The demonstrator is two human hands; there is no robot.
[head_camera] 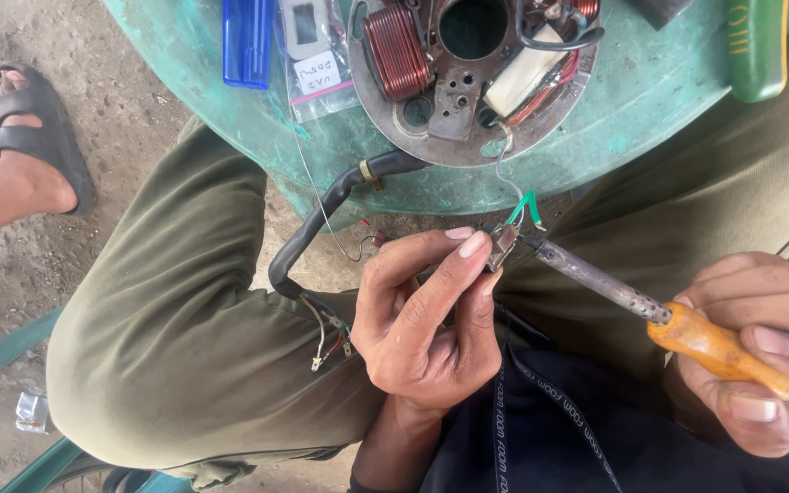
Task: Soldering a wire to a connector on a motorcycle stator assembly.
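My left hand (426, 315) pinches a small metal terminal (502, 245) between thumb and fingertips, with a green wire (524, 206) running up from it. My right hand (760, 351) grips the orange handle of a soldering iron (719, 347). Its grey metal shaft (591, 274) points left, and the tip touches the terminal. Both hands work above my lap, just below the edge of a green round table (650, 100).
A round metal stator plate (472, 78) with copper coils lies on the table, a black sleeved cable (321, 219) hanging from it with loose wire ends (329, 340). A blue case (247, 41) and small plastic bag (317, 68) lie beside it. Another person's sandalled foot (34, 137) is at left.
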